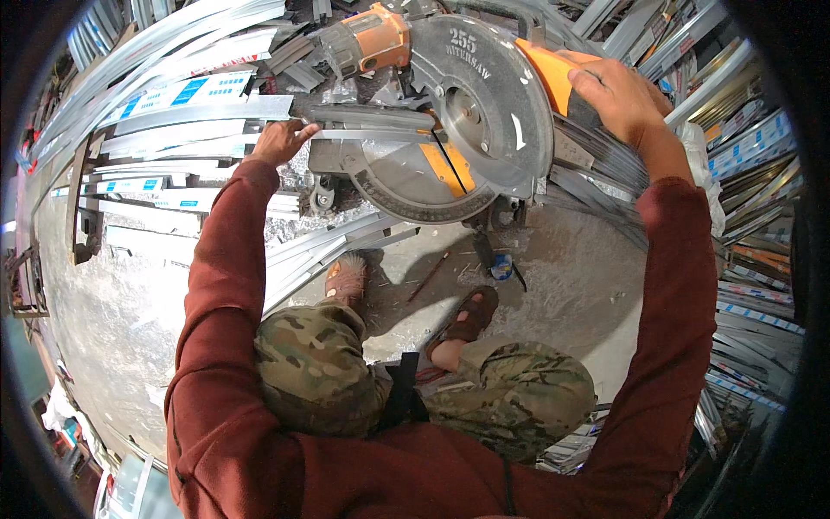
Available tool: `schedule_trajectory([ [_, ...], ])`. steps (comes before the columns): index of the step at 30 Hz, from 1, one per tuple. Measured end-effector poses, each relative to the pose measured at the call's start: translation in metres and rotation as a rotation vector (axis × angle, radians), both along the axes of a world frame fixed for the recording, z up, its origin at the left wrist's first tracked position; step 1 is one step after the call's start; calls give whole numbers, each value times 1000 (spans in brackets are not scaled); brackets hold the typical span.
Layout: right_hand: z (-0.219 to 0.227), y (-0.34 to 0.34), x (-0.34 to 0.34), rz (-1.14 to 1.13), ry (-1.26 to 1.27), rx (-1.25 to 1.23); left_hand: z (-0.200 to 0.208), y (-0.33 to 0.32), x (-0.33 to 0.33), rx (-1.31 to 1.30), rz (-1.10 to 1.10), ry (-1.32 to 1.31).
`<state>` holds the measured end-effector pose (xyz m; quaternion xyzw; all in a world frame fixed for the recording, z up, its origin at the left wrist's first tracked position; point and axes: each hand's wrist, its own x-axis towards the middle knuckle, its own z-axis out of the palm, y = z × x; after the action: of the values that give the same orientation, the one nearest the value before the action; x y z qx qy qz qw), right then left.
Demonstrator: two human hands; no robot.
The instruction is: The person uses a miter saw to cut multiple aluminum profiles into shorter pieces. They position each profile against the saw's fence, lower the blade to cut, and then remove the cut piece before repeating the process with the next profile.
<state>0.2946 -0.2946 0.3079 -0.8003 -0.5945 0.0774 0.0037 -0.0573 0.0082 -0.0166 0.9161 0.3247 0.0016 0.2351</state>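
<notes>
A mitre saw (pixel 514 143) with a large dark blade guard and an orange motor housing (pixel 380 41) stands in front of me. My right hand (pixel 627 97) is closed around its orange handle (pixel 553 76), on the right of the guard. A thin pale metal profile (pixel 376 135) lies across the saw's table and reaches to the orange slotted insert (pixel 443 168). At the left end of the saw, my left hand (pixel 282 142) grips this profile, thumb pointing right. The guard hides the blade's lower edge.
Long metal profiles (pixel 194 112) spread out at the left, and more strips (pixel 333 242) lie low beside my foot. Stacked profiles (pixel 752 164) crowd the right side. On the floor, a small blue roll (pixel 501 266) sits below the saw, near my sandalled feet.
</notes>
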Motion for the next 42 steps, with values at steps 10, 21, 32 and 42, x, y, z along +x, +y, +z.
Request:
schedule_trajectory([
  [10, 5, 10, 10, -32, 37, -74, -9, -1, -19, 139, -119, -212],
  [21, -7, 3, 12, 36, 82, 123, 15, -1, 19, -37, -128, -1],
  [32, -15, -23, -11, 73, 50, 178, 19, -2, 35, 24, -56, 200],
  [42, -40, -54, -20, 25, -33, 170, 33, -7, 46, 3, -7, 346],
])
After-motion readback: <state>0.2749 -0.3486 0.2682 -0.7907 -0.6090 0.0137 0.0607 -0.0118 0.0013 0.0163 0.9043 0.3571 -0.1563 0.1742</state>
